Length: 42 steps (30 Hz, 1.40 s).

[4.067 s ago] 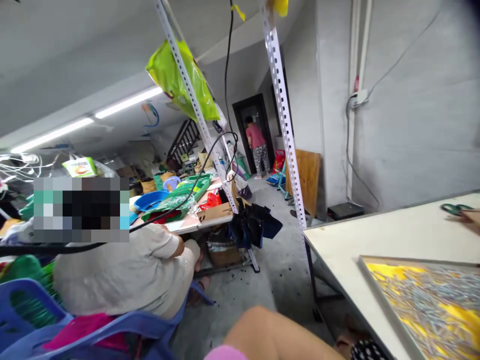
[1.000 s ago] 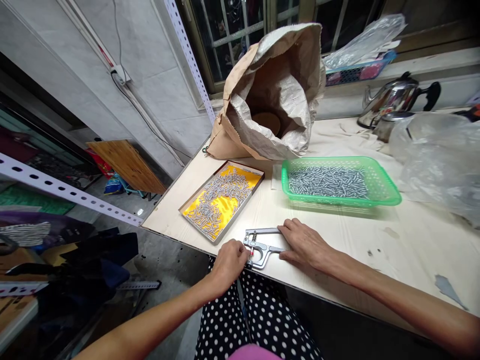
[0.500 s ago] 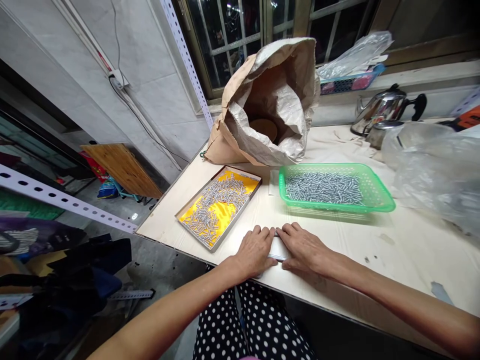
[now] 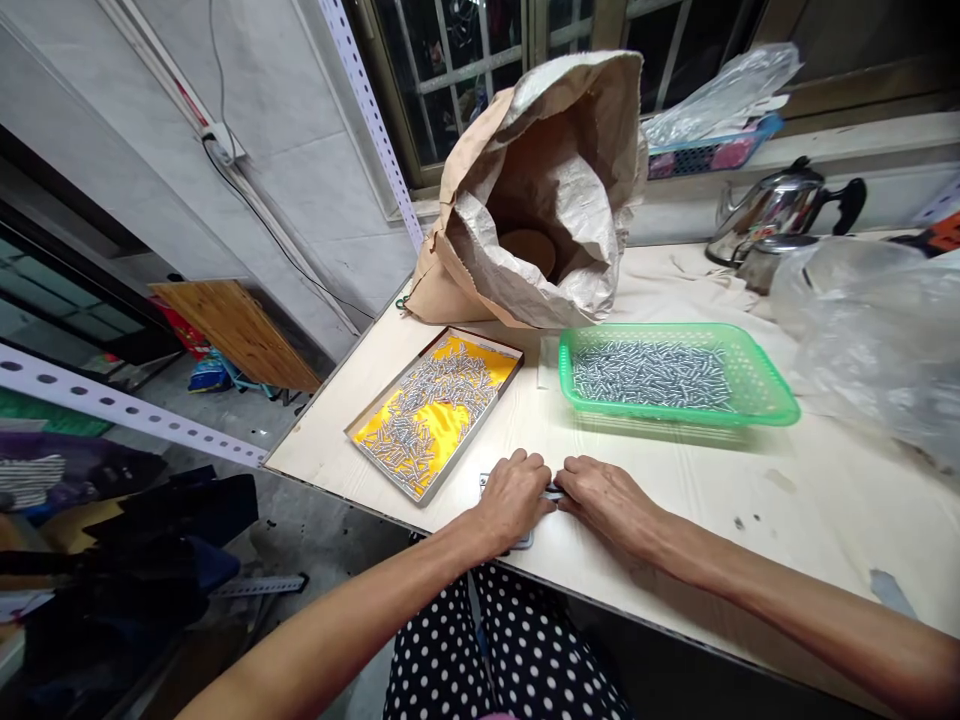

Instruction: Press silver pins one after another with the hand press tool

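Holding one metal tool [image 4: 554, 492], two hands are close together at the near edge of the worktop [image 4: 675, 520]. The left hand [image 4: 515, 497] is curled over the tool and hides most of it. Its fingers are bent and its thumb points to the other hand. Bits of the tool peek out at the left hand's far side, at its near side and in the small gap between both hands. The right hand [image 4: 606, 503] is narrow, with its finger tips and thumb pinching the end of the tool.

One flat tray [image 4: 469, 441] is just ahead of the left hand and to its left. It has one yellow cloth [image 4: 448, 425] in it, with lots of small metal pins [image 4: 405, 440] on top, too many to count. One green basket [image 4: 769, 388] is ahead of the right hand and a bit to its right. It has many small metal pins too, and I can't count those either.

Farther ahead of both hands is one big paper bag [image 4: 442, 275], with its mouth wide open. Far ahead of the right hand, to its right, are one shiny kettle [image 4: 776, 208] and one clear plastic bag [image 4: 877, 340].
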Tool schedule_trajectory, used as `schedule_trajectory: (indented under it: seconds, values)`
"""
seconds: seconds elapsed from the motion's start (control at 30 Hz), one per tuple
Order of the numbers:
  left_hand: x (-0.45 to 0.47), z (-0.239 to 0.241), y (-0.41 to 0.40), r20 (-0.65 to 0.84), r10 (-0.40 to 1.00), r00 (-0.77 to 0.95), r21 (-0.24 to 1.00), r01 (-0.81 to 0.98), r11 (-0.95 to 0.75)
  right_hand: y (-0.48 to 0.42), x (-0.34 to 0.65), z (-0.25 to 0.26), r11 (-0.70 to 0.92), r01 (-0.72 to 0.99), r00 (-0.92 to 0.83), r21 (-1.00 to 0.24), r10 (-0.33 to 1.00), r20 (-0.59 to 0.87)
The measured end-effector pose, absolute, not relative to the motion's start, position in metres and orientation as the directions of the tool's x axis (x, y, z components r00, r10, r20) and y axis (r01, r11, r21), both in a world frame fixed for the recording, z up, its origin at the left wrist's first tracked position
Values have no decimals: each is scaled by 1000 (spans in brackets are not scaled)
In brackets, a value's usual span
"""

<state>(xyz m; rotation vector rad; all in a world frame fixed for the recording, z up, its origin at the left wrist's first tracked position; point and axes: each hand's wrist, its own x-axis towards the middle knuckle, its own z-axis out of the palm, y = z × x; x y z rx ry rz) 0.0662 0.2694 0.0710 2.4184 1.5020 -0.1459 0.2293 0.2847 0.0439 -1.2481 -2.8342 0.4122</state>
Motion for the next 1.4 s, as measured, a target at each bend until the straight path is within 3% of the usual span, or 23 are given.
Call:
schedule_trajectory:
  seconds: [0.2, 0.3, 0.43, 0.6, 0.83, 0.97, 1.07, 1.17, 1.3, 1.4]
  values:
    - [66, 72, 264, -197, 895, 400, 199, 910, -363, 291, 232, 45, 673, 710, -688, -207, 725, -4]
    - [68, 58, 244, -67, 941, 331, 209, 927, -311, 303, 241, 49, 710, 648, -732, -275, 680, 31]
    - [78, 31, 208, 92, 925, 370, 264, 886, -381, 315, 246, 48, 728, 572, -770, -377, 635, 57]
    - [85, 21, 190, 153, 910, 387, 356, 837, -416, 325, 229, 42, 717, 665, -715, -211, 692, 100]
    - [78, 27, 192, 162, 904, 397, 396, 812, -428, 327, 212, 49, 685, 718, -663, -121, 727, 178]
    - [66, 43, 180, 202, 884, 421, 412, 782, -467, 295, 207, 53, 725, 638, -699, -259, 687, 199]
    - [48, 59, 182, 146, 975, 167, 359, 909, -210, 274, 204, 48, 717, 613, -725, -332, 678, 124]
    - [31, 71, 201, -12, 998, -59, 220, 974, 60, 262, 201, 37, 708, 631, -728, -317, 682, 72]
    - [19, 76, 230, -265, 959, -103, 156, 977, 148, 259, 196, 27, 681, 675, -698, -284, 714, 54]
    - [17, 77, 241, -348, 932, -104, 159, 973, 168, 258, 194, 27, 677, 676, -693, -292, 718, 60]
